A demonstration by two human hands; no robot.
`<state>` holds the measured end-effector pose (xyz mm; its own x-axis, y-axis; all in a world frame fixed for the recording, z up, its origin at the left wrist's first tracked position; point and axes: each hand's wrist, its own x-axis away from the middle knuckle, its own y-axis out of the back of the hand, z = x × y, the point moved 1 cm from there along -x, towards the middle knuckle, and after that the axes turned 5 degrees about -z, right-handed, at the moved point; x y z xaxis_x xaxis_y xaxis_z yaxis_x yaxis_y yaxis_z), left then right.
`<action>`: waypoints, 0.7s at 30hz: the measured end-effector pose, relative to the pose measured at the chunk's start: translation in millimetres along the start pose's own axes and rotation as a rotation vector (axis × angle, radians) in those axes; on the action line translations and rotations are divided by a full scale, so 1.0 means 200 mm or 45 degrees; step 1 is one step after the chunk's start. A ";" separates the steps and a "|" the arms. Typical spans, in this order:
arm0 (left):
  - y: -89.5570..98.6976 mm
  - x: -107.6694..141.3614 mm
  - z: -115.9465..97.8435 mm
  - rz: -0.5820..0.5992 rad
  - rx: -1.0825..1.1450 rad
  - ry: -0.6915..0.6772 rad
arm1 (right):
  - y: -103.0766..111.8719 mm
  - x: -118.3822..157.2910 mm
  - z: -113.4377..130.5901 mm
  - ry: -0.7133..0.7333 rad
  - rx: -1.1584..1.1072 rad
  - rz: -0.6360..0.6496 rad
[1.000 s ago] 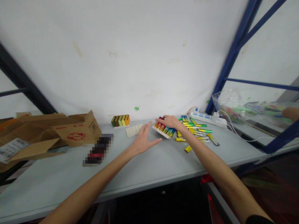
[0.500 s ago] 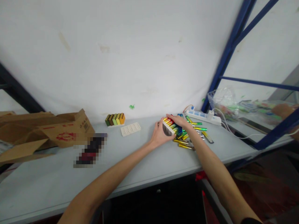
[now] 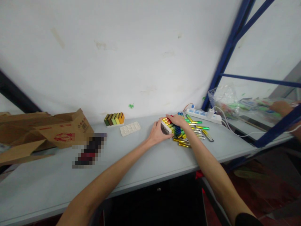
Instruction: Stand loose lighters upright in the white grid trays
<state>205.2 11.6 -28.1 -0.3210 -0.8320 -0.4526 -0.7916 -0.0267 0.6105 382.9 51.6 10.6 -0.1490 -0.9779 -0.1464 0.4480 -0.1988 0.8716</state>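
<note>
My left hand (image 3: 157, 133) is closed around the end of a white tray (image 3: 166, 127) that is tilted on its side. Shiny tubes (image 3: 174, 129) in red, yellow, green and blue stick out of this tray to the right. Across the top of those tubes lies my right hand (image 3: 177, 120), its fingers curled over them and partly hiding them. Beside and below it, a loose pile of metallic green, gold and silver tubes (image 3: 201, 127) is spread on the table (image 3: 145, 160).
Left of my hands lies a white tray with cavities (image 3: 130, 129), and beyond it a block of upright dark-topped tubes (image 3: 114, 119). A cardboard box (image 3: 68, 130) and a blurred-out item (image 3: 90, 150) are farther left. A power strip (image 3: 204, 115) stands behind the pile; another person's hand (image 3: 281, 107) shows at right.
The view has shifted slightly. Both hands keep their hold on the tray and tubes, with the tray turned a little. The other person's hand at the right has moved slightly.
</note>
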 end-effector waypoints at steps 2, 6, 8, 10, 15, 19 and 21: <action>0.02 0.00 0.00 0.031 -0.023 -0.014 | 0.00 0.02 0.02 -0.053 0.030 0.005; 0.09 0.00 0.00 0.117 -0.099 -0.024 | -0.01 0.07 0.05 0.014 0.068 -0.007; 0.12 0.01 0.00 0.170 -0.118 -0.036 | -0.02 0.08 0.06 0.046 0.084 -0.031; 0.14 0.01 0.00 0.222 -0.121 -0.053 | -0.03 0.09 0.06 0.066 0.092 -0.058; 0.16 0.00 0.02 0.254 -0.163 -0.058 | -0.05 0.11 0.06 0.121 0.023 -0.165; 0.16 -0.01 0.02 0.233 -0.177 -0.072 | -0.05 0.15 0.06 0.401 -0.109 -0.314; 0.16 -0.01 0.01 0.222 -0.162 -0.099 | -0.05 0.17 0.07 0.575 -0.184 -0.279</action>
<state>179.4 14.7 -9.1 -0.4903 -0.7851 -0.3784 -0.6499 0.0401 0.7589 360.2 21.0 3.0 0.1279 -0.8365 -0.5328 0.5706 -0.3773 0.7295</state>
